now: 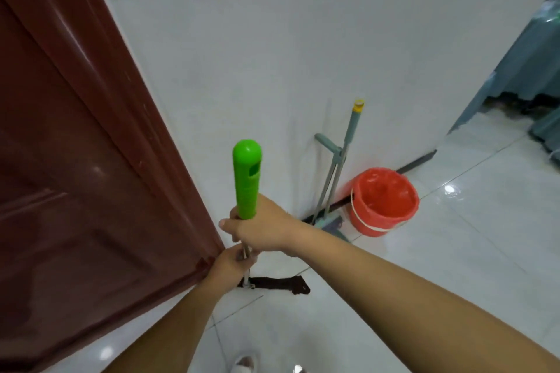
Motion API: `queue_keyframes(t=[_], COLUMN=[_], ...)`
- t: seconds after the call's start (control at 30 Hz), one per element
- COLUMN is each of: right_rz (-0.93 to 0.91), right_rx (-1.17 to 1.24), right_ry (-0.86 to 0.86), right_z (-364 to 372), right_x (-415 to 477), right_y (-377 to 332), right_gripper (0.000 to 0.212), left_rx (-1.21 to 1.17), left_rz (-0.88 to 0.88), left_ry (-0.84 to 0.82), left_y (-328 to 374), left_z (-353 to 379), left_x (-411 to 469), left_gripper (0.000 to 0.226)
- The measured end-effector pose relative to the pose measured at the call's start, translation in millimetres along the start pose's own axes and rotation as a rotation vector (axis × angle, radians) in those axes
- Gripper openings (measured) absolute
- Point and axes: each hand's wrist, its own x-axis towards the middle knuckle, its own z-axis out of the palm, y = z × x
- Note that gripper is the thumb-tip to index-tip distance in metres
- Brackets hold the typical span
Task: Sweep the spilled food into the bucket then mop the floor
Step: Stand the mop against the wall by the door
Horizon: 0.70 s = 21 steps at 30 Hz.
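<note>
I hold a mop upright by its shaft. Its green handle (247, 179) points up toward me, and its dark flat head (278, 283) lies on the white tiled floor by the wall. My right hand (257, 227) grips the shaft just under the green grip. Lower down, my left hand (231, 263) grips the metal shaft. A red bucket (383, 201) lined with a red bag stands against the wall to the right. Beside it, a grey broom and dustpan (335, 179) lean on the wall.
A dark red door (75, 160) stands at the left, its lower corner close to my left hand. The white wall (303, 54) is straight ahead. Glossy tiled floor (469, 236) stretches to the right toward grey fabric-covered furniture (530, 63). My feet show at the bottom edge.
</note>
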Motion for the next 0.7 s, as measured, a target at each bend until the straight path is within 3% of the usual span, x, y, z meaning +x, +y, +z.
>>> queue_keyframes(t=[0.27, 0.47, 0.57, 0.7], right_rz=[0.089, 0.228, 0.304, 0.27], right_rx=[0.001, 0.122, 0.194, 0.165], right_ry=[-0.063, 0.311, 0.266, 0.094], right_z=[-31.8, -38.4, -31.6, -44.6], right_x=[80.3, 140.9, 162.9, 183.8], right_y=[-45.8, -48.8, -43.7, -54.8], right_gripper=[0.028, 0.025, 0.022, 0.011], left_rx=[-0.03, 0.059, 0.147, 0.17], left_rz=[-0.035, -0.024, -0.011, 0.026], left_ry=[-0.061, -0.113, -0.09, -0.009], left_y=[8.3, 22.8, 27.9, 26.6], left_z=[-43.2, -68.2, -69.8, -73.7], left_x=[63.1, 114.6, 128.4, 136.2], left_gripper=[0.012, 0.016, 0.009, 0.01])
